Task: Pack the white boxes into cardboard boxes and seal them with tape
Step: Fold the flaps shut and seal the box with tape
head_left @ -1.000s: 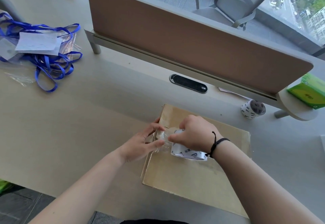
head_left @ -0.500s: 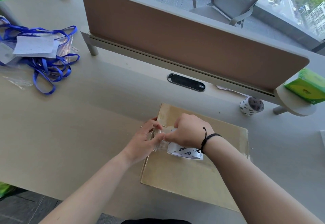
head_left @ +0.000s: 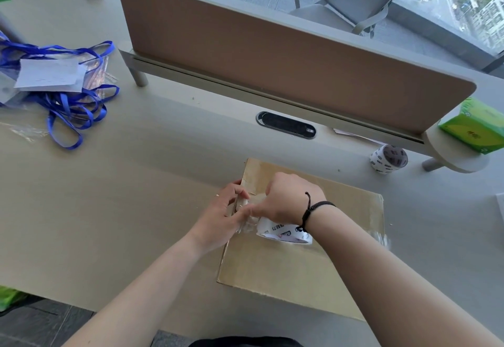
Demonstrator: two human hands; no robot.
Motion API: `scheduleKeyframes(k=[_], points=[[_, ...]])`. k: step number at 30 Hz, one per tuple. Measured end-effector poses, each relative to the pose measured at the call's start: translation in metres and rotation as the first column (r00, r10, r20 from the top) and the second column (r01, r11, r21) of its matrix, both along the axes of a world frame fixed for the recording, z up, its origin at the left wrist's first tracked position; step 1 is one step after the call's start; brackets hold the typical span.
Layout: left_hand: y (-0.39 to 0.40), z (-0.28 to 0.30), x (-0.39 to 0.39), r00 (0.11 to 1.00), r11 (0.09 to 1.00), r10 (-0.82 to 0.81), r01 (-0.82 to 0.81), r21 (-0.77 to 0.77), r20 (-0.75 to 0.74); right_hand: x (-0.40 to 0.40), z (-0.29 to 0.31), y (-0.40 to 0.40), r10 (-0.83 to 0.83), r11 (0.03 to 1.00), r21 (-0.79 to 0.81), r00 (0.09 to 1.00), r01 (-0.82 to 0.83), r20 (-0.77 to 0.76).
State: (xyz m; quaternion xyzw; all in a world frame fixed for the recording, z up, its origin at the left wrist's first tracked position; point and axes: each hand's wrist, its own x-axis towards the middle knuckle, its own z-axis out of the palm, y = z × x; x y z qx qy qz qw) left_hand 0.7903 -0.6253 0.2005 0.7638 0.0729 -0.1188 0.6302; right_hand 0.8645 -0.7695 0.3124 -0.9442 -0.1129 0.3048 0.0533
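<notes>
Sealing step in hand, at the left edge of the flat brown cardboard box (head_left: 300, 259) lying on the pale table (head_left: 122, 210). Right hand (head_left: 289, 199) curled round the white printed roll of clear tape (head_left: 283, 233), roll resting on the box top just under the wrist, probably kept low so the strip comes off flat along the seam. Left hand (head_left: 221, 215) at the box edge, fingers (head_left: 241, 192) bent and pinching the crinkled free end of clear tape against the cardboard, likely anchoring it so the roll can be drawn away. No white boxes visible; presumably inside already, cannot tell. Second printed tape roll (head_left: 388, 158) standing well apart near the brown divider panel (head_left: 272, 54), spare. Blue lanyards with paper cards (head_left: 54, 84) far left, green tissue pack (head_left: 480, 128) far right, both out of the work zone.
</notes>
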Motion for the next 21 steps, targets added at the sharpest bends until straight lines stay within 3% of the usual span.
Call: scheduleKeyframes(k=[4, 7, 10, 12, 16, 21], points=[[-0.002, 0.003, 0.000, 1.000, 0.999, -0.008, 0.009, -0.030, 0.020, 0.002, -0.005, -0.004, -0.002, 0.999, 0.035, 1.000, 0.003, -0.018], [-0.001, 0.004, 0.000, 1.000, 0.998, -0.013, 0.013, -0.058, 0.009, 0.003, -0.005, -0.018, -0.013, 0.978, 0.204, 0.993, 0.036, -0.113], [0.000, 0.003, 0.001, 1.000, 0.998, -0.009, 0.008, -0.061, -0.012, 0.000, -0.009, -0.048, -0.038, 0.854, 0.503, 0.980, 0.132, -0.193], [-0.001, 0.002, 0.001, 0.999, 0.997, -0.002, 0.000, -0.080, -0.032, -0.006, -0.013, -0.067, -0.091, 0.761, 0.617, 0.974, 0.203, -0.209], [-0.003, 0.004, 0.001, 0.998, 0.998, -0.003, 0.000, -0.058, -0.058, -0.018, -0.018, -0.079, -0.190, 0.674, 0.674, 0.952, 0.304, -0.239], [-0.003, 0.006, 0.000, 0.997, 0.998, -0.029, 0.025, -0.058, -0.066, -0.025, -0.024, -0.070, -0.220, 0.767, 0.600, 0.972, 0.228, -0.088]])
